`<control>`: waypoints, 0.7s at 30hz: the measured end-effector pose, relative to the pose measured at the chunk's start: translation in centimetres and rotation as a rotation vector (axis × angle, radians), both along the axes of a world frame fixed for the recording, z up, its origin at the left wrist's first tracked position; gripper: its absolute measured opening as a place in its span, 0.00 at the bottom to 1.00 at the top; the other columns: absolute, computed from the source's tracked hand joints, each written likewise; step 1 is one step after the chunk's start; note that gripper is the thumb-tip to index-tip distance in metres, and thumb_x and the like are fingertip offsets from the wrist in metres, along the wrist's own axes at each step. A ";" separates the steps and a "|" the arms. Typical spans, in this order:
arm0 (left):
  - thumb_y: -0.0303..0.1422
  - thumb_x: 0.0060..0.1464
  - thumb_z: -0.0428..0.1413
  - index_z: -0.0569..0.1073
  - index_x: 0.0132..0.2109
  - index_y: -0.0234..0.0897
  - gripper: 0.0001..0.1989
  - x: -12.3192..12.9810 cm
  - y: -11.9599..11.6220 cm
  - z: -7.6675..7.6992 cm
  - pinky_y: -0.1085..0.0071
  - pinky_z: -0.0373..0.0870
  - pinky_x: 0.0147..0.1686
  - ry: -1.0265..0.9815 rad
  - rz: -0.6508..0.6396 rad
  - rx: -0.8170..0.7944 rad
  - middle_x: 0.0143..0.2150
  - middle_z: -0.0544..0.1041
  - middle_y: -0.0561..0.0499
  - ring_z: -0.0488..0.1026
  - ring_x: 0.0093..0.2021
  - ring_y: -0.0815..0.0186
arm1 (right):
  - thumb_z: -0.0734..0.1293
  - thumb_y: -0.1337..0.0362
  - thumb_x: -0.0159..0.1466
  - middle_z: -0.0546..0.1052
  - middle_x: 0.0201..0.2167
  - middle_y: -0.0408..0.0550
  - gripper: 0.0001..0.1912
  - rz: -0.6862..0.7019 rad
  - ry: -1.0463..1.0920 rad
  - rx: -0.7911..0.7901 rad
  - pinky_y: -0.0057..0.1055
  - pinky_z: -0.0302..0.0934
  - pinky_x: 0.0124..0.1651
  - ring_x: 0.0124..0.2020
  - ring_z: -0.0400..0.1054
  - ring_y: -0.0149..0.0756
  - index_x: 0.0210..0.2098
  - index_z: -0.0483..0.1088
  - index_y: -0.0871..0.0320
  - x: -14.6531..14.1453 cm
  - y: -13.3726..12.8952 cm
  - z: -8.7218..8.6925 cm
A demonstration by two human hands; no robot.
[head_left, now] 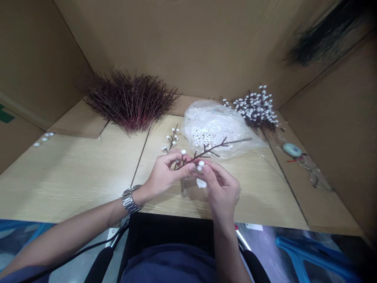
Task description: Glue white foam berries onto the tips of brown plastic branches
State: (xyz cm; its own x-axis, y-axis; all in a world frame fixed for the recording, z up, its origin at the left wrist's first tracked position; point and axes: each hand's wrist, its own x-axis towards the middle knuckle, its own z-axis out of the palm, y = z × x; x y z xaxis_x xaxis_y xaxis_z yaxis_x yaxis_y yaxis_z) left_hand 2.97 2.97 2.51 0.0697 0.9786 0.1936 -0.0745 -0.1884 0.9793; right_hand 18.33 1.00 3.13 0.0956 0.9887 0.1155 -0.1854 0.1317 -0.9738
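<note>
Between thumb and fingers, my left hand (169, 171) pinches a brown artificial twig (209, 149), whose bare tip points to the right. One white berry (183, 152) shows on it beside my left fingers. My right hand (220, 182) is closed in a pinch on small white berries (200, 165), close against the twig. Just behind my hands a twig with white berries (172, 139) lies on the table. A clear plastic bag (218, 122) full of loose white berries rests beyond the held twig. A small white piece (201, 183) shows below my fingers.
A thick bundle of bare brown twigs (132, 102) stands at the back left. Berry-covered twigs (256, 106) are piled at the back right. A pale green oval object (291, 149) lies at the right. Cardboard walls (176, 47) enclose the table (73, 177). Several white berries (44, 139) lie far left.
</note>
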 end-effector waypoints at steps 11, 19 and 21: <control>0.38 0.53 0.68 0.81 0.34 0.37 0.09 0.1 0.4 -0.4 0.66 0.72 0.40 -0.038 0.011 -0.086 0.35 0.77 0.49 0.75 0.38 0.63 | 0.74 0.55 0.61 0.85 0.38 0.48 0.11 -0.028 0.012 -0.083 0.38 0.80 0.42 0.37 0.81 0.40 0.38 0.83 0.55 -0.2 0.6 -0.4; 0.37 0.53 0.68 0.80 0.33 0.36 0.09 0.3 0.3 -0.7 0.67 0.71 0.39 -0.036 0.028 -0.103 0.35 0.76 0.50 0.74 0.36 0.64 | 0.75 0.56 0.60 0.85 0.37 0.48 0.11 -0.065 0.066 -0.120 0.36 0.80 0.40 0.37 0.81 0.40 0.38 0.83 0.56 -0.6 0.4 -1.0; 0.38 0.53 0.68 0.79 0.33 0.36 0.10 0.3 0.3 -0.7 0.67 0.70 0.38 -0.033 0.031 -0.101 0.36 0.75 0.50 0.74 0.36 0.65 | 0.75 0.56 0.60 0.85 0.37 0.49 0.11 -0.069 0.063 -0.128 0.36 0.80 0.39 0.38 0.81 0.42 0.38 0.83 0.57 -0.7 0.3 -1.1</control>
